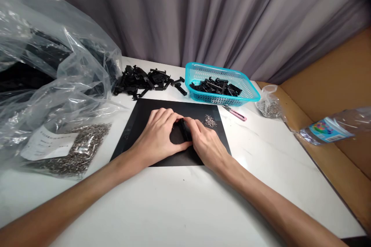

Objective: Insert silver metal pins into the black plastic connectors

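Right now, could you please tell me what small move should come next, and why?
Perhaps press lightly with the right hand at the far end of the black part: those fingers are there, and the left hand spans it over the black mat.

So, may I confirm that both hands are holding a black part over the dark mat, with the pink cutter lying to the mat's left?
Not quite: the head view shows the pink cutter lying to the right of the dark mat. The left hand and right hand hold a black part over the mat.
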The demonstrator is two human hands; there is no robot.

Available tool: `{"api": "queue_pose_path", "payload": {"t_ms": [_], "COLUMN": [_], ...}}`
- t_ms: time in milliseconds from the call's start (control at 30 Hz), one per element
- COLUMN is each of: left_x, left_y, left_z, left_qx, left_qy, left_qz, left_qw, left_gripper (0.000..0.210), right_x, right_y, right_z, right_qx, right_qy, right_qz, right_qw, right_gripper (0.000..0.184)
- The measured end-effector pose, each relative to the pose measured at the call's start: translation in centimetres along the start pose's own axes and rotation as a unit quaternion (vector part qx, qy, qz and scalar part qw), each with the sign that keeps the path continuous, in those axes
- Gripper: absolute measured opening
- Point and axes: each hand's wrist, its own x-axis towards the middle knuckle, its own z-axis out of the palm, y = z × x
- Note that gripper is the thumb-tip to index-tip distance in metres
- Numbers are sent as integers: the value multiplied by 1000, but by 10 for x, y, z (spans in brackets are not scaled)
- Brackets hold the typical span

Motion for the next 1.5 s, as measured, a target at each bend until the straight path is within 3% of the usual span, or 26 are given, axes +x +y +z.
{"api": "queue_pose_path", "payload": {"t_ms": [267, 467, 667, 800, 933, 1133, 1500], "left_x": [0, 0, 1, 4, 4, -1, -6], "left_y": [0, 1, 1, 2, 4, 5, 2], "left_z": [4, 2, 1, 1, 1, 1, -6], "left_qx": [3, 2, -11, -13, -8, -21, -44], "left_qy": [3, -3, -13, -13, 1, -5, 40], "left_qz": [-15, -7, 6, 7, -4, -13, -9], "left_qw": [1000, 1000, 1000, 1000, 1000, 1000, 998], "left_gripper": [40, 45, 42, 44, 43, 49, 51], "right_x": [2, 1, 5, 5, 4, 4, -2], "right_y": [3, 14, 21, 21, 19, 22, 30], "right_z": [4, 12, 16, 13, 13, 18, 15], "right_qx": [-12, 10, 131, 194, 189, 208, 262], "right_qy": [11, 62, 97, 102, 102, 166, 170], "right_qz": [-7, -54, -47, -55, -51, -1, -14], "right_qw": [1000, 997, 986, 974, 975, 964, 950], "right_gripper": [51, 34, 17, 16, 18, 17, 14]}}
